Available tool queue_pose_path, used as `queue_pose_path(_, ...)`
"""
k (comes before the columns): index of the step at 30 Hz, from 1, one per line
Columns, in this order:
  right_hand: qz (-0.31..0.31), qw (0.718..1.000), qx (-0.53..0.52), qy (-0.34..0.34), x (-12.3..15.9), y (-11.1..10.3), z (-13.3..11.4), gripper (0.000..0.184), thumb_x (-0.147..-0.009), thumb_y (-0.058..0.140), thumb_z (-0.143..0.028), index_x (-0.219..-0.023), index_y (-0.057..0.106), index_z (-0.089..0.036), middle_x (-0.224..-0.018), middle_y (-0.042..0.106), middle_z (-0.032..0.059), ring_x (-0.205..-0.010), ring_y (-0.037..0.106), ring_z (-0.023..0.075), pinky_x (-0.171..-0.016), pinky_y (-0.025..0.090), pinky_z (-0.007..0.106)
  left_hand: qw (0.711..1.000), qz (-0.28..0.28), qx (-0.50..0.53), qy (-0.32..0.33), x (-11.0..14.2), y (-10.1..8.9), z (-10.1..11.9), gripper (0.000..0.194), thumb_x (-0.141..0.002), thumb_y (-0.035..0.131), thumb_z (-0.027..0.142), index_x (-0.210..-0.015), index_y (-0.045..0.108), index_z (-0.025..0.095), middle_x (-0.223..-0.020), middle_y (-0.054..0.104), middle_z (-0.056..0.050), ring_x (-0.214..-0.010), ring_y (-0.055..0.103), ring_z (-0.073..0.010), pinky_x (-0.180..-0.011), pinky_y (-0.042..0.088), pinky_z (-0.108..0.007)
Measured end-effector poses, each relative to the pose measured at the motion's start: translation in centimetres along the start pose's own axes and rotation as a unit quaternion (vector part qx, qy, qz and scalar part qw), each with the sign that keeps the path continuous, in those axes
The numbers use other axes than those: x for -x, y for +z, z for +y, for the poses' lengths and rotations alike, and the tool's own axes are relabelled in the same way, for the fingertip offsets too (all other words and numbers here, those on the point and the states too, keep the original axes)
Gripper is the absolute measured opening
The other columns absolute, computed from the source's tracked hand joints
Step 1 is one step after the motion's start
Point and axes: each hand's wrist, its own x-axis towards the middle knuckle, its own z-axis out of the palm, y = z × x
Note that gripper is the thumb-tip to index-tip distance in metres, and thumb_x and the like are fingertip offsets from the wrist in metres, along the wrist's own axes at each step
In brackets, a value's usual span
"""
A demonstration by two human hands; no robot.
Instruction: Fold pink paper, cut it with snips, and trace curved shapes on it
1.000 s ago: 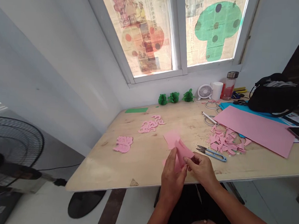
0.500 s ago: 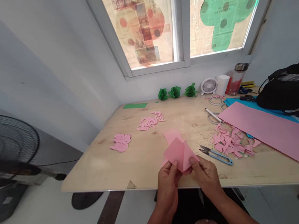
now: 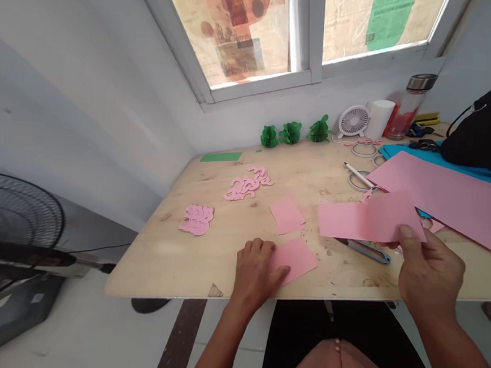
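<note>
A pink paper strip (image 3: 345,219) with an upright crease is raised above the right part of the table. My right hand (image 3: 428,269) pinches its right end, thumb in front and fingers behind. Beneath it lie blue-handled thread snips (image 3: 365,250), partly covered. My left hand (image 3: 256,270) rests on the table near the front edge, thumb spread over a pink paper square (image 3: 299,259) and fingers at its left side. Just beyond, another pink paper square (image 3: 286,214) lies flat, apart from both hands.
Pink cut-outs (image 3: 245,185) and a stack of pink cut shapes (image 3: 197,220) lie to the left. Green paper figures (image 3: 291,132), a small fan (image 3: 353,121) and a glass bottle (image 3: 410,109) stand along the wall. A large pink sheet (image 3: 452,194) lies at right.
My hands have moved apart. The right one has carried a pink paper rightward and it is now unfolded into a strip; the left has come down onto a paper square. The view has shifted.
</note>
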Motion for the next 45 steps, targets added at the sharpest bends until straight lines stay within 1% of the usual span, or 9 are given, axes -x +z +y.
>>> queue_pose_path(6, -0.047, 0.997, 0.040, -0.036, 0.9, 0.2, 1.0, 0.031, -0.085, 0.056, -0.046, -0.075, 0.066, -0.019, -0.064, 0.065, 0.0010, -0.061, 0.059, 0.0172, -0.059, 0.046, 0.028, 0.998, -0.031, 0.035, -0.035, -0.6, -0.5, 0.5, 0.025, -0.067, 0.070, 0.029, -0.085, 0.055, 0.021, -0.091, 0.060, -0.004, -0.090, 0.054, -0.0254, -0.077, 0.042, -0.040)
queue_pose_path(12, -0.105, 0.984, 0.093, -0.110, 1.6, 1.1, 0.9, 0.031, -0.088, 0.051, -0.045, -0.069, 0.060, -0.021, -0.052, 0.053, -0.0027, -0.049, 0.051, 0.0140, -0.052, 0.041, 0.025, 0.970, 0.006, 0.217, -0.109, 0.0, -0.3, 0.7, 0.012, -0.071, 0.058, 0.018, -0.084, 0.058, 0.020, -0.079, 0.063, -0.002, -0.077, 0.057, -0.0202, -0.076, 0.044, -0.038)
queue_pose_path(15, -0.125, 0.976, 0.105, -0.146, 1.7, 1.4, 0.8, 0.032, -0.089, 0.050, -0.044, -0.068, 0.057, -0.021, -0.049, 0.050, -0.0035, -0.045, 0.049, 0.0127, -0.048, 0.038, 0.024, 0.924, 0.000, 0.355, -0.142, 0.2, -0.7, 0.5, 0.016, -0.075, 0.060, 0.028, -0.087, 0.064, 0.019, -0.073, 0.064, 0.000, -0.069, 0.058, -0.0165, -0.069, 0.046, -0.031)
queue_pose_path(18, -0.121, 0.970, 0.104, -0.182, 1.6, 1.6, 0.8, 0.030, -0.089, 0.051, -0.041, -0.068, 0.056, -0.020, -0.047, 0.047, -0.0046, -0.043, 0.049, 0.0121, -0.047, 0.036, 0.023, 0.865, -0.007, 0.474, -0.168, 0.1, -1.6, 0.2, 0.023, -0.072, 0.067, 0.039, -0.078, 0.068, 0.017, -0.074, 0.067, -0.003, -0.069, 0.060, -0.0160, -0.065, 0.047, -0.027)
queue_pose_path(27, -0.130, 0.955, 0.089, -0.250, 1.4, 1.9, -0.3, 0.030, -0.091, 0.049, -0.033, -0.064, 0.051, -0.020, -0.051, 0.042, -0.0053, -0.044, 0.041, 0.0096, -0.048, 0.033, 0.022, 0.830, 0.003, 0.524, -0.193, -0.7, -3.5, 1.0, 0.031, -0.071, 0.069, 0.044, -0.064, 0.062, 0.016, -0.062, 0.057, 0.001, -0.060, 0.048, -0.0106, -0.058, 0.039, -0.022)
queue_pose_path(33, -0.128, 0.943, 0.063, -0.299, 1.1, 2.4, -1.8, 0.018, -0.090, 0.050, -0.028, -0.078, 0.060, -0.018, -0.064, 0.059, -0.0010, -0.054, 0.053, 0.0116, -0.055, 0.038, 0.023, 0.835, -0.002, 0.524, -0.168, -1.4, -4.5, 1.6, 0.036, -0.075, 0.065, 0.045, -0.058, 0.051, 0.017, -0.057, 0.046, 0.004, -0.058, 0.039, -0.0091, -0.057, 0.033, -0.022)
queue_pose_path(41, -0.237, 0.964, 0.029, -0.114, -0.1, 2.9, -1.9, 0.037, -0.089, 0.049, -0.043, -0.060, 0.052, -0.020, -0.052, 0.044, -0.0036, -0.049, 0.044, 0.0111, -0.047, 0.032, 0.023, 0.798, -0.075, 0.580, -0.147, -1.3, -5.6, 2.0, 0.043, -0.073, 0.068, 0.050, -0.057, 0.047, 0.017, -0.056, 0.045, 0.004, -0.056, 0.038, -0.0080, -0.054, 0.029, -0.020)
queue_pose_path(43, -0.285, 0.956, -0.003, -0.073, 0.0, 2.8, -1.8, 0.039, -0.088, 0.049, -0.046, -0.061, 0.056, -0.019, -0.053, 0.048, -0.0031, -0.049, 0.045, 0.0112, -0.046, 0.034, 0.023, 0.769, -0.107, 0.612, -0.151, -1.4, -5.3, 2.2, 0.044, -0.071, 0.071, 0.050, -0.056, 0.047, 0.017, -0.055, 0.046, 0.004, -0.054, 0.038, -0.0073, -0.053, 0.028, -0.020)
queue_pose_path(45, -0.319, 0.947, -0.037, -0.019, 0.1, 2.8, -1.8, 0.039, -0.088, 0.050, -0.048, -0.063, 0.059, -0.019, -0.053, 0.051, -0.0030, -0.047, 0.046, 0.0112, -0.046, 0.037, 0.023, 0.717, -0.148, 0.661, -0.162, -1.4, -4.8, 2.7, 0.044, -0.069, 0.073, 0.051, -0.056, 0.050, 0.016, -0.055, 0.048, 0.003, -0.052, 0.038, -0.0067, -0.050, 0.028, -0.020)
